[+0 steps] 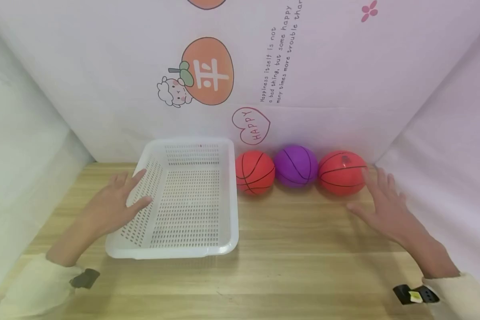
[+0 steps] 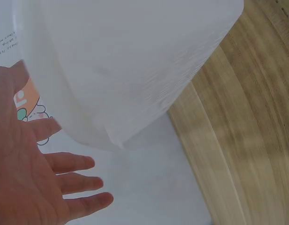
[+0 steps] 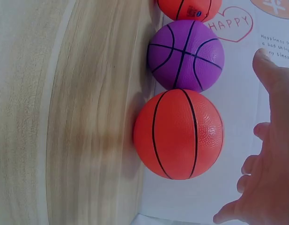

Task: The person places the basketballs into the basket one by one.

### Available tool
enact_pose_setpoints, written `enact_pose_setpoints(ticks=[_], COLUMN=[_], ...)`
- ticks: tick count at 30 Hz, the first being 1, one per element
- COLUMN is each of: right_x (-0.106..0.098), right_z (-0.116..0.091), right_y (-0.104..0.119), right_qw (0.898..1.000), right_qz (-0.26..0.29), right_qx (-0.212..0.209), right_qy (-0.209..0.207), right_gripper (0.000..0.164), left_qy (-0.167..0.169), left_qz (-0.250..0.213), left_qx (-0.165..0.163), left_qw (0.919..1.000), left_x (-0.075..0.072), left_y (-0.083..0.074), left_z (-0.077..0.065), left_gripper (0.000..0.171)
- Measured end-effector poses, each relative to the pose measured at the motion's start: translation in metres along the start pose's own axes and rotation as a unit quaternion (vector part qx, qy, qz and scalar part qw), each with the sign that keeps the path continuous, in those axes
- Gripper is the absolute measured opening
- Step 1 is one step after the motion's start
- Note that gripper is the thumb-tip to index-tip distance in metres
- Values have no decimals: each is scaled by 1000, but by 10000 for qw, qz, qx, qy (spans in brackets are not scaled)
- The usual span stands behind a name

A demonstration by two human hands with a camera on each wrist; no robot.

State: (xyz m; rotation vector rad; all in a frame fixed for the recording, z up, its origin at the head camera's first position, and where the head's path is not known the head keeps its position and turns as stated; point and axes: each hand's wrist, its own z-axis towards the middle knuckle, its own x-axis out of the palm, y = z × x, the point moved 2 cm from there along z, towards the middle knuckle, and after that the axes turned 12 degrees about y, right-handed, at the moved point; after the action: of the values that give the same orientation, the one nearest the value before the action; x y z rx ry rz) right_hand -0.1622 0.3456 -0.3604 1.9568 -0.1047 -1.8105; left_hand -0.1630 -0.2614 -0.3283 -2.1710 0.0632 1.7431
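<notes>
A white perforated plastic basket (image 1: 233, 209) stands on the left half of the table. My left hand (image 1: 116, 202) is over its left rim, fingers spread, thumb pointing inward; in the left wrist view the hand (image 2: 36, 168) is beside the basket's outer wall (image 2: 135, 56). To the basket's right, a red toy basketball (image 1: 255, 172), a purple one (image 1: 296, 166) and another red one (image 1: 342, 173) sit in a row. My right hand (image 1: 390, 209), fingers extended, is by the right-hand red ball (image 3: 179, 133) and holds nothing.
A printed white cloth (image 1: 324, 89) hangs right behind the balls and basket. White cloth walls (image 1: 448, 146) close in both sides of the wood-grain table (image 1: 288, 266).
</notes>
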Motion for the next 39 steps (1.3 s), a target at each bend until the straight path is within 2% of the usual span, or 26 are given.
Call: enact_pose_setpoints(ticks=[5,10,12,19,25,31,34,39], right_x=[-1,-5,-6,-10,-12,-12,-12,-13], right_z=[5,10,12,13,17,21,23,25], right_y=[-4,-5,-5,-6,-6,-13,-16,-17], right_qw=[9997,9972,9970,9989,9965,9936,9931,9883], right_qz=[157,339,375,336,374,491,679,1389], right_qx=[-180,-548,-545,15,19,142,163,391], right_qy=[-103,-384,-408,-336,-748,-1009,-941,-495], right_gripper=[91,83,83,81,75,70,71,77], left_qy=[-57,-78,-94,-123,-18,-20,-97,-125], left_qz=[-58,-215,-269,-494,-950,-1133,-1244,-1490], left_qx=[34,18,38,71,74,22,55,48], left_qw=[10000,9997,9996,9987,9955,9936,9922,9887], left_x=[-4,-5,-5,-7,-9,-10,-10,-9], left_y=[2,3,3,10,21,28,31,33], left_z=[-1,-1,-1,3,4,4,5,5], left_gripper=[77,77,77,76,73,72,68,57])
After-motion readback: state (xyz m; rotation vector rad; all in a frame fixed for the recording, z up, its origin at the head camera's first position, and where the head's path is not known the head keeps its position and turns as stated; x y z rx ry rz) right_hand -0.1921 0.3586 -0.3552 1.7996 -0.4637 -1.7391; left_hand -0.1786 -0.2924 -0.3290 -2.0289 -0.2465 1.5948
